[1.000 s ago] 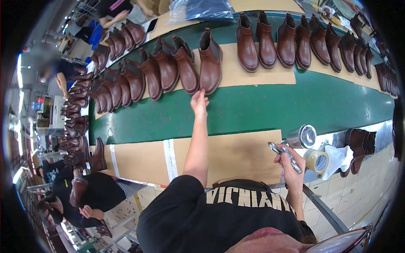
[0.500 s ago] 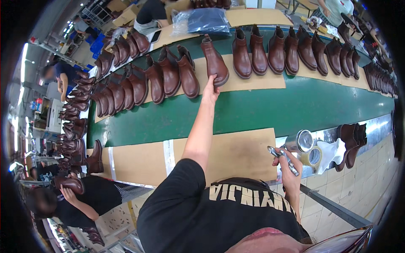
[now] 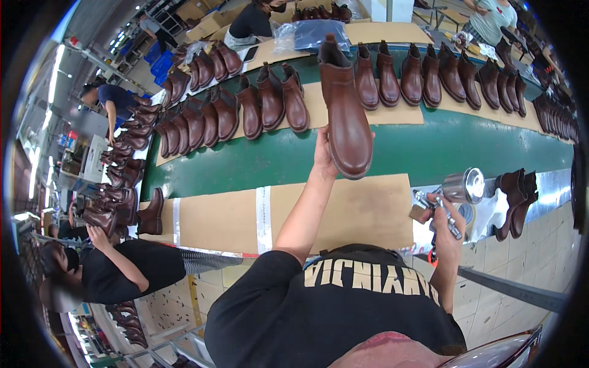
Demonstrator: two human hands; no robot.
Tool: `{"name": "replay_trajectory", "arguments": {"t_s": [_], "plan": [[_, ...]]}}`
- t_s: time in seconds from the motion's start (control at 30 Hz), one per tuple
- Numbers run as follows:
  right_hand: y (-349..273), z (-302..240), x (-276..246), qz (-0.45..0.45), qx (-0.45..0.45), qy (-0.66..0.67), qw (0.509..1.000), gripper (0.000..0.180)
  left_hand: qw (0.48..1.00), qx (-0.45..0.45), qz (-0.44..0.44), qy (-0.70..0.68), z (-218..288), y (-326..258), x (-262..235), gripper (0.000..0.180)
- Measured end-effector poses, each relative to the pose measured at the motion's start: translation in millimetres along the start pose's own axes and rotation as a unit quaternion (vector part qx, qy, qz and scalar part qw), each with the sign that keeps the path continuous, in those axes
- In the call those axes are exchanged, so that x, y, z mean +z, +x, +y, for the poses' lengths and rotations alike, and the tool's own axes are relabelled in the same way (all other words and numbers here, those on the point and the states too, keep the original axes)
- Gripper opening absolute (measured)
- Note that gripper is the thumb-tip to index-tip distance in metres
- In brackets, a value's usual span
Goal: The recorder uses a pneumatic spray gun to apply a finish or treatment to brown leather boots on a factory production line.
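Observation:
A brown leather ankle boot (image 3: 347,122) is lifted above the green table, its toe pointing toward me. My left hand (image 3: 323,154) is closed around its sole, with most of the fingers hidden behind the boot. On the right, my right hand (image 3: 449,227) grips a metal spray gun (image 3: 464,186) with a round silver cup. The gun's nozzle end points left, over the edge of a cardboard sheet (image 3: 343,211) with a dark stained patch. Behind the gun, a roll of tape (image 3: 467,213) is partly covered.
Rows of brown boots (image 3: 296,101) stand on cardboard along the far side of the green table (image 3: 245,162). One boot (image 3: 151,211) stands at the cardboard's left end. A pair of boots (image 3: 515,199) is at the right. Co-workers (image 3: 132,267) are on the left and beyond the table.
My left hand has lifted the boot out of the far row and drawn it nearer. My right hand has raised the spray gun, and its cup now stands up beside the hand.

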State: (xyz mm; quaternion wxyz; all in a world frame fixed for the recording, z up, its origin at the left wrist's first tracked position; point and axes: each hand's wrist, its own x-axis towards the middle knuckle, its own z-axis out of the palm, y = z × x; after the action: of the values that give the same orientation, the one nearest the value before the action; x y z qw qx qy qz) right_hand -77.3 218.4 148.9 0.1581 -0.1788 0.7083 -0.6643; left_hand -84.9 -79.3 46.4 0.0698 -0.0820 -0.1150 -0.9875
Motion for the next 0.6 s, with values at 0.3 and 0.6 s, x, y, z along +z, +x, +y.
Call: {"name": "replay_trajectory", "arguments": {"t_s": [0.3, 0.6], "plan": [[-11, -13, -10, 0.015, -0.043, -0.010, 0.999, 0.028, 0.917, 0.032, 0.275, 0.287, -29, -40, -2, 0.042], [8, -60, 17, -0.037, -0.134, -0.036, 0.990, 0.028, 0.834, 0.067, 0.271, 0.476, -50, -81, -8, 0.047]]}}
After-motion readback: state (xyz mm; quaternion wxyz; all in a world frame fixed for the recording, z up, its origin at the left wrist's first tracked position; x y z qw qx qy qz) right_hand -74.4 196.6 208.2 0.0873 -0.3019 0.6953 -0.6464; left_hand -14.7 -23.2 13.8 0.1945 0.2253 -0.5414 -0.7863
